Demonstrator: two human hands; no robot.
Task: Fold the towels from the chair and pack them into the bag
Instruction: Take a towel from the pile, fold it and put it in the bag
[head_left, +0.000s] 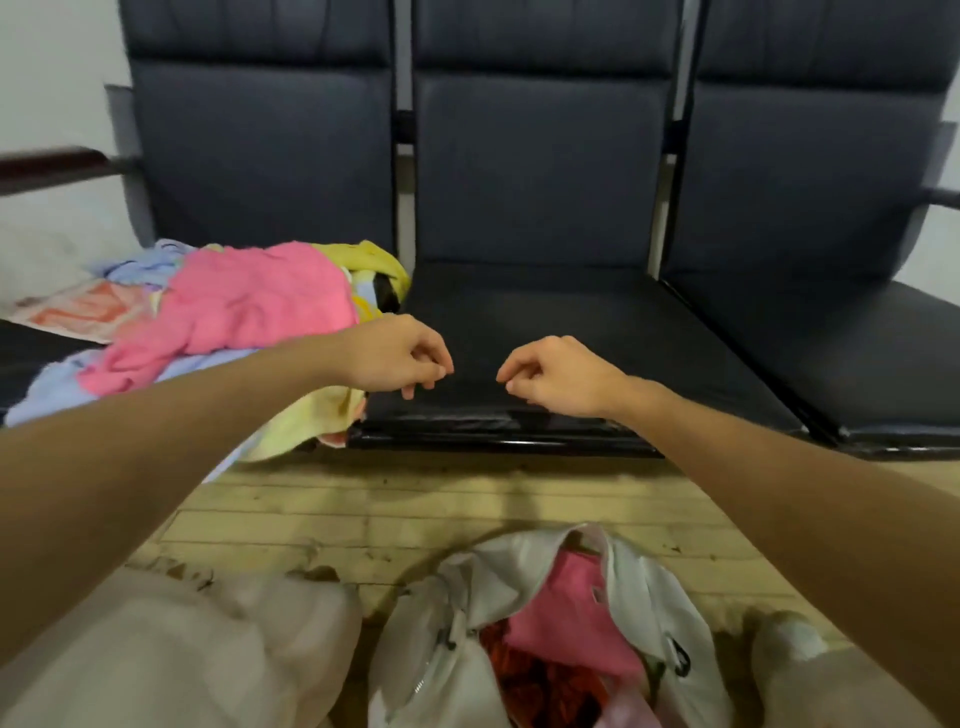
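Both hands hang over the front of the middle seat, apart, with a gap between them. The left hand has its fingers loosely curled and grips nothing; its wrist crosses the pile's right edge.

Far left, a printed sheet lies beside the towels, which are heaped on the left seat. A pink towel is on top, with blue ones under it. A yellow towel spills over the seat's front edge and hangs toward the floor.

The right hand is likewise loosely curled and holds nothing, just behind the seat's glossy front lip. Dark cushion shows between and beyond the hands, and on to the right seat.

Below, on the floor between the forearms, the white bag stands with its mouth open. A folded pink towel lies inside on red cloth.
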